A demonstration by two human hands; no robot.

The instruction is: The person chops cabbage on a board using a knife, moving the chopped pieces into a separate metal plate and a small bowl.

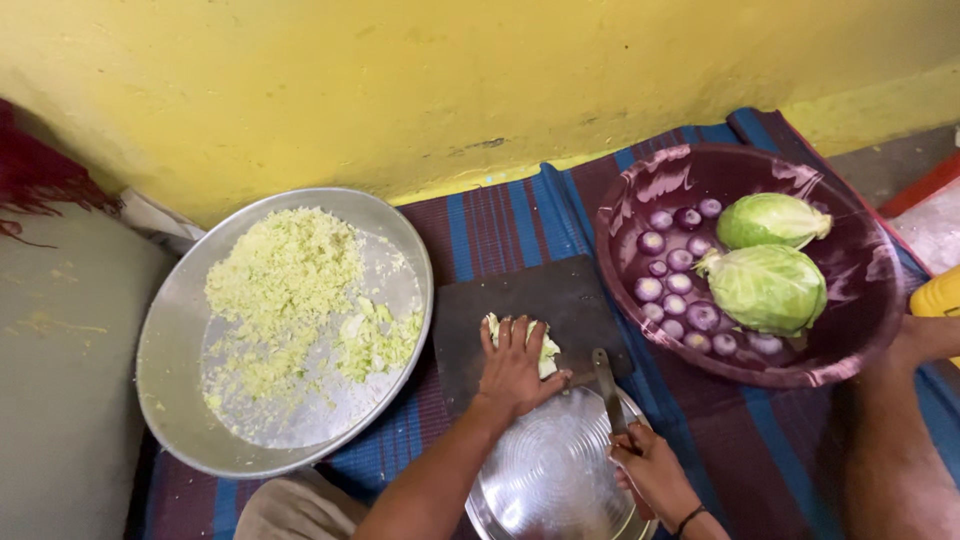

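Dark cutting board [545, 300] is bearing a cabbage piece [545, 352]; left hand [515, 368] is pressing it, fingers flat and spread. Right hand [650, 465], just right of the board, is gripping a knife [607, 388] with fingers closed around its handle.

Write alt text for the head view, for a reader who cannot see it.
A person's left hand presses a piece of cabbage onto a dark cutting board while the right hand holds a knife over an empty steel plate. A large steel tray of shredded cabbage lies left; a maroon basin with two cabbage halves and peeled onions sits right.
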